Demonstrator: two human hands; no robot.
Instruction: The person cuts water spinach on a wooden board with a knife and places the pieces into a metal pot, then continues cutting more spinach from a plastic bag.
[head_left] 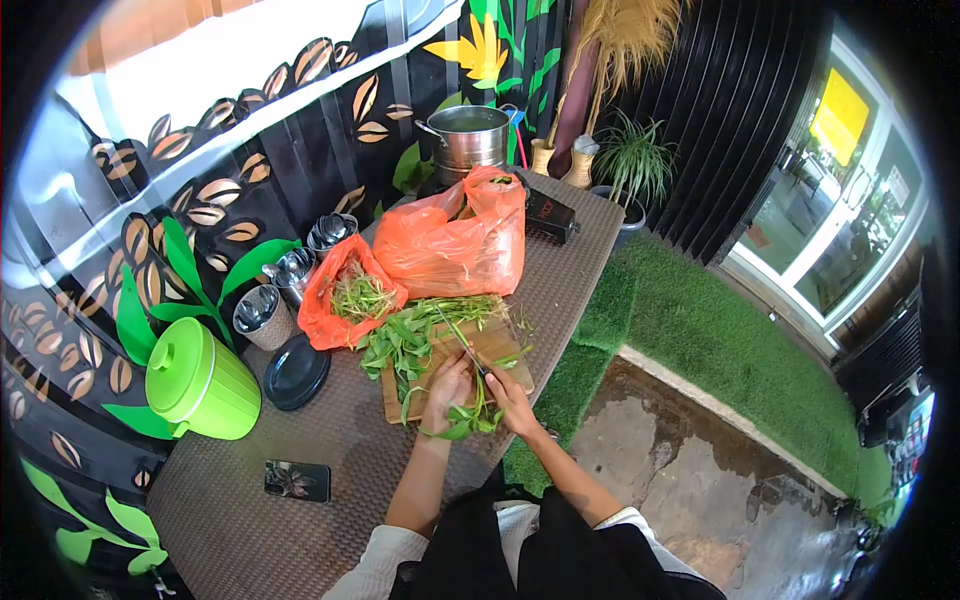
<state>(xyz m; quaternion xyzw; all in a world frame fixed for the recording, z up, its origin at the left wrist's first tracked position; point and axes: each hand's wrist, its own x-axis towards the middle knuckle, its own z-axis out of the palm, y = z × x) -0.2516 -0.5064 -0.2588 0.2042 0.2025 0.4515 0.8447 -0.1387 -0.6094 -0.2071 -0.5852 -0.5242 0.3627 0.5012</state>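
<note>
Leafy green stems lie in a heap across the wooden cutting board. My right hand is closed around the dark handle of a knife, whose thin blade points away over the board. Close beside it, my left hand is closed on a bunch of leafy stems near the board's front edge; its leaves hang toward me. Past the board sits a small orange plastic bag, open, with cut stems inside. A larger orange bag stands behind the heap.
On the table are a phone, a green lidded jug, black plates and cups of cutlery. At the far end stand a steel pot and a black device. Artificial grass lies to the right.
</note>
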